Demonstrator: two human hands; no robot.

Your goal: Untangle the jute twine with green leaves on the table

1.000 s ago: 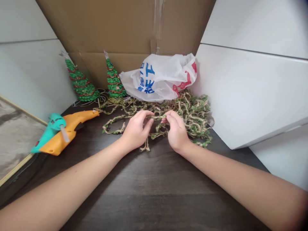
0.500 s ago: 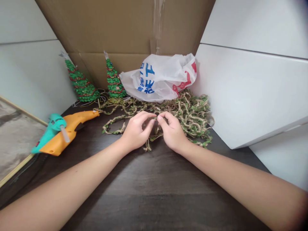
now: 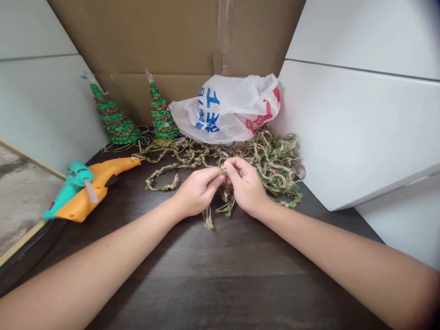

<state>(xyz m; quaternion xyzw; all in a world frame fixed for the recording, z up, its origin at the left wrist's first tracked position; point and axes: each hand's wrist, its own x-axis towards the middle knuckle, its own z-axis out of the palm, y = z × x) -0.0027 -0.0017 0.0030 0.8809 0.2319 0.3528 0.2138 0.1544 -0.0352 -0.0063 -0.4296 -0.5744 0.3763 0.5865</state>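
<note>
I'm working leafy twine (image 3: 223, 170), left hand (image 3: 195, 190) and right hand (image 3: 250, 189) both pinched on it; the next move, I'd judge, wants slack (tangle (image 3: 275, 161) just beyond my fingers).

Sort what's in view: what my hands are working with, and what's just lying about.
In use:
- Left hand
- Right hand
- Leafy twine, pinched between them

Lying about:
- Glue gun
- Leftmost tree
- Slimmer tree
- Plastic bag
</note>
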